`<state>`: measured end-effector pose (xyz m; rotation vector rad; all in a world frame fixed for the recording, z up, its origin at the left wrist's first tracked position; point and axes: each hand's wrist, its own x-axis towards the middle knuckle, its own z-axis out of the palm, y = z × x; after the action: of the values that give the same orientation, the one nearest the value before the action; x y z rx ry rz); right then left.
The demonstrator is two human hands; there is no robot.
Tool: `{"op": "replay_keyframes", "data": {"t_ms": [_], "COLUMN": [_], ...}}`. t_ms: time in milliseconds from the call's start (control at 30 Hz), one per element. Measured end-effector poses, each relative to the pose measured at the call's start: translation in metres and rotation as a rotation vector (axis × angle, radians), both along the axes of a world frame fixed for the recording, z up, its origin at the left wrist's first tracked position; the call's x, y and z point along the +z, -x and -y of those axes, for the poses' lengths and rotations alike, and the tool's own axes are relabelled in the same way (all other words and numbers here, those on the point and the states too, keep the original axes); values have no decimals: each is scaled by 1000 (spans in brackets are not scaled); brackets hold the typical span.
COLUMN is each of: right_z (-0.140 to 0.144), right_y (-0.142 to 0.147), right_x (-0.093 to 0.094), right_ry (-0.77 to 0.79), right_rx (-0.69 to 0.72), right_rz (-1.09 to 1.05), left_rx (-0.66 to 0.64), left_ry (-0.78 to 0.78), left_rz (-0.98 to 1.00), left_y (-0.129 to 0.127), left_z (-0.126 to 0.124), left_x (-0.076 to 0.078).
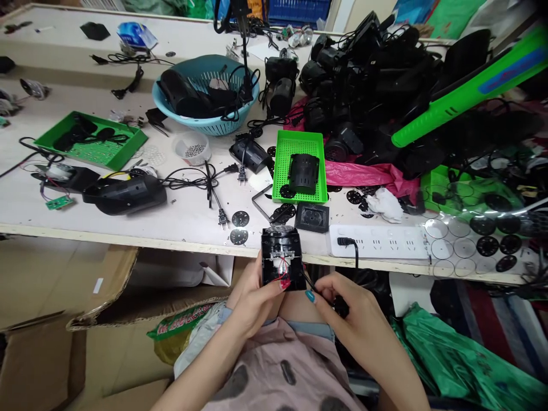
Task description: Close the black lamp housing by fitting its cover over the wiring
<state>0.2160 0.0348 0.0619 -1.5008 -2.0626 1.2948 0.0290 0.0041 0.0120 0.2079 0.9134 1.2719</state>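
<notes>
Holding black housing against table edge, left hand.

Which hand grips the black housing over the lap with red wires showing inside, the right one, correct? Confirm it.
Not quite. The head view shows the left hand gripping the black housing with the red wires inside. The right hand pinches a thin black lead beside it.

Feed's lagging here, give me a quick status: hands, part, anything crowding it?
Left hand grips the black housing at the table edge. Right hand pinches its black wire. White power strip lies close alongside.
</notes>
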Motion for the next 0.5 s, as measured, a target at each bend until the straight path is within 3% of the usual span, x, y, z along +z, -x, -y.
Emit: {"op": "replay_keyframes", "data": {"t_ms": [200, 367, 433, 500], "right_z": [1, 6, -12, -46], "right_y": [6, 15, 6, -19], "right_x": [5, -9, -12, 2], "right_ry": [-114, -110, -142, -233], "right_rx": [-20, -18, -69, -204], "right_rz": [-172, -174, -238, -312], "left_rx": [32, 138, 182, 154], "left_ry": [57, 158, 216, 323], "left_rz": [-16, -29, -19, 139], "left_y": [-7, -6, 1, 10], "left_z": [-4, -1, -1, -6], "left_x": [6, 9, -1, -15]}}
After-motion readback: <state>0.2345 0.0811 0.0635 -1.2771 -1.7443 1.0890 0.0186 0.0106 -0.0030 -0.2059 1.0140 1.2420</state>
